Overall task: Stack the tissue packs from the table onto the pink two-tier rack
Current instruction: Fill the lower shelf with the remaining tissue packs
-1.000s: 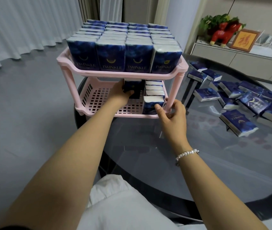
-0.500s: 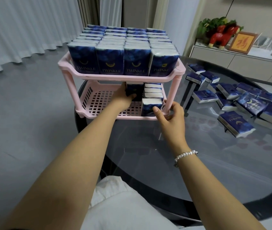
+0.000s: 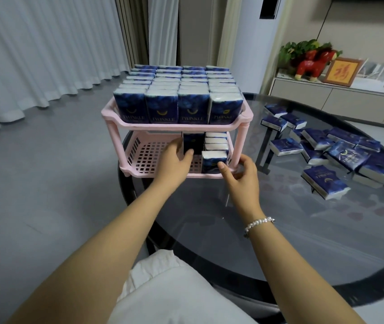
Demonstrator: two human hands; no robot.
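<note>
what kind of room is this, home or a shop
Most likely a home living or dining room: a round glass table, floor-length white curtains, and a low sideboard with a red horse figurine and a framed picture.

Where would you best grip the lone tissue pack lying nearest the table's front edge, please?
Probably across its two long sides, coming from above. That tissue pack lies flat on the glass table, apart from the pile, so both long sides appear free.

My bare arms, a bracelet and white clothes

A beaded silver bracelet [image 3: 259,225] circles my right wrist; both forearms are sleeveless, and white fabric [image 3: 177,293] covers my lap.
</note>
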